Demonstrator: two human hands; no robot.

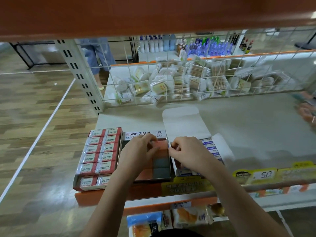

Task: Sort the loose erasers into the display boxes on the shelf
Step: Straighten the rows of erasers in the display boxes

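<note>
Mid-sort, placement step, judged from both hands working inside the boxes at the front of the shelf [256,127].

Near: both forearms reaching forward and slightly inward from below, wrists level, palms down.

Left hand [140,151] over the middle display box [164,175], the one holding unwrapped pink and grey erasers; fingers curled, tips pressing down on a pink eraser [160,145] in the far row. Grip closed on that eraser, apparently seating it (whether pinched or only pushed flat, cannot tell for certain).

Right hand [186,153] at the wall between middle box and blue-label eraser box [213,151]; thumb and forefinger pinched together at the box edge. Something small may be held there; too hidden to name.

Left of these: red 2B eraser box [99,156], rows full, untouched.

Next move, as judgement: press pink eraser level with its row, then release and fetch another loose piece; calls for matching colour to column.

Far: white box flap [183,122] standing open; wire grid [188,79] with cotton swab packs behind.
</note>
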